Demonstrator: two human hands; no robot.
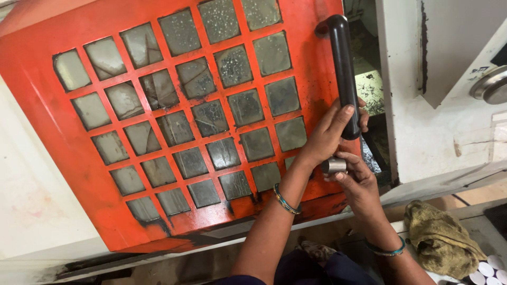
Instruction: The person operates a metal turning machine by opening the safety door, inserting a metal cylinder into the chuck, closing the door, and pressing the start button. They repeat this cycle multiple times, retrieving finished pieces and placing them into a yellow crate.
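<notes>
My left hand (328, 133) is wrapped around the lower part of a black bar handle (341, 63) on an orange machine door (47, 126). The door has a grid of small grimy window panes. Just below, my right hand (358, 182) holds a short grey metal cylinder (334, 165) between thumb and fingers, close against the door's lower right corner. Both wrists wear bangles.
To the right of the door is a dark opening (369, 79) into the machine, then a white machine panel (422, 132) with a round metal knob (491, 85). A dirty yellowish rag (441, 237) lies on a ledge at lower right, beside several round white-topped parts (488, 272).
</notes>
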